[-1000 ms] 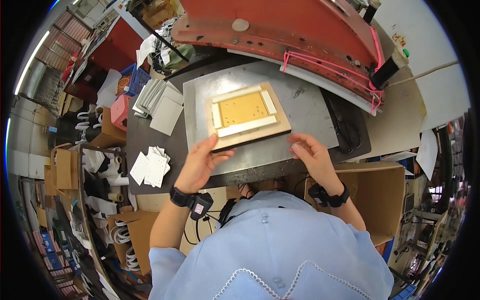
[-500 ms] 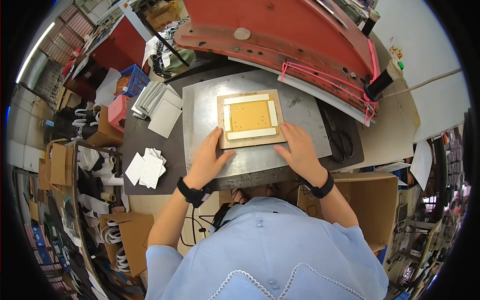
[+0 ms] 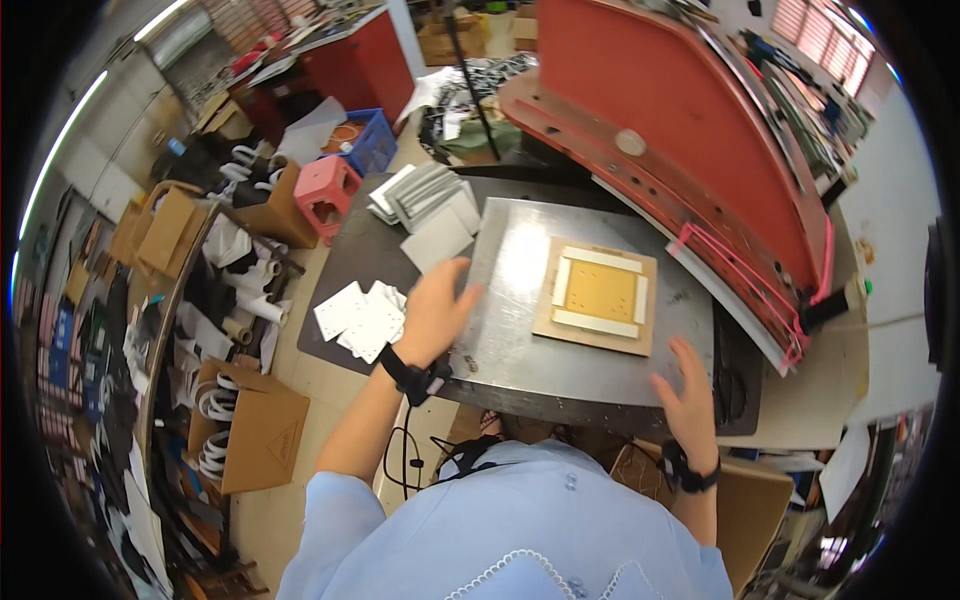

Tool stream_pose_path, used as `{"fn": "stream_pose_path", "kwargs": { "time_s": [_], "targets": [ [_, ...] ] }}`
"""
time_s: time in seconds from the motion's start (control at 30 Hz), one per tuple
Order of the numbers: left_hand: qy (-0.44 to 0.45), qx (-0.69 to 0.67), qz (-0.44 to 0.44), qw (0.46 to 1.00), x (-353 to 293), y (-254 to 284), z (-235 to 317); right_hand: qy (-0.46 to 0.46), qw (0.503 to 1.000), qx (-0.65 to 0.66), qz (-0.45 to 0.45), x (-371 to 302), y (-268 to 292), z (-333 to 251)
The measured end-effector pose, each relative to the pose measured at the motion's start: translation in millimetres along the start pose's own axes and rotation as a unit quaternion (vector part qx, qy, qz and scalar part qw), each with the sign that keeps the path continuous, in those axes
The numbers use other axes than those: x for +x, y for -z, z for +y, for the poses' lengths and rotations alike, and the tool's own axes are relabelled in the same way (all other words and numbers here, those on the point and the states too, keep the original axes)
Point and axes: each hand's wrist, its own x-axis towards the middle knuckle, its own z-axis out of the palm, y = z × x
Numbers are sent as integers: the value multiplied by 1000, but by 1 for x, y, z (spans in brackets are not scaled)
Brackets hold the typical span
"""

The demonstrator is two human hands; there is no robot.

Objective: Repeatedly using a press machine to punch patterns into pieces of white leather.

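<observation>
A square wooden cutting die (image 3: 545, 312) with a yellow middle and pale foam strips along its four sides lies on the metal plate (image 3: 505, 345). My left hand (image 3: 437, 312) is lifted off the die, fingers apart, over the plate's left edge beside the loose white cards. Nothing is in it. At the plate's right edge, just apart from the die, my right hand (image 3: 688, 392) hangs open and empty. Left of the plate sit a scattered pile of punched white cards (image 3: 372, 320) and, farther back, a stack of grey-white sheets (image 3: 437, 237).
A red press arm (image 3: 690, 110) with pink cord (image 3: 760, 285) looms over the table's back right. Beyond the left table edge stand a pink stool (image 3: 325, 195) and a blue crate (image 3: 368, 145). An open cardboard box (image 3: 262, 430) is on the floor at left.
Both hands have let go of the die and moved apart, the left toward the white cards, the right to the plate's right side. The view has turned left.
</observation>
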Motion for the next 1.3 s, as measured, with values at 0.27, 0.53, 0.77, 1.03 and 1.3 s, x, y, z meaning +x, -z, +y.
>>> {"fn": "stream_pose_path", "kwargs": {
  "time_s": [0.27,0.53,0.77,1.03,1.3],
  "targets": [
    [183,82,75,977,40,9,-97,-144,975,166,-11,-28,7,4],
    [107,-204,81,970,4,53,-21,-133,965,225,-30,-2,6,-31],
    [103,-442,-284,844,-23,23,63,-166,895,380,-162,27,-17,-67],
    [-58,-245,-232,940,-11,-5,81,-221,919,309,-108,39,-2,-20],
    [-150,-128,-165,966,12,-60,67,-177,919,349,-44,98,-37,-3]
  ]
}}
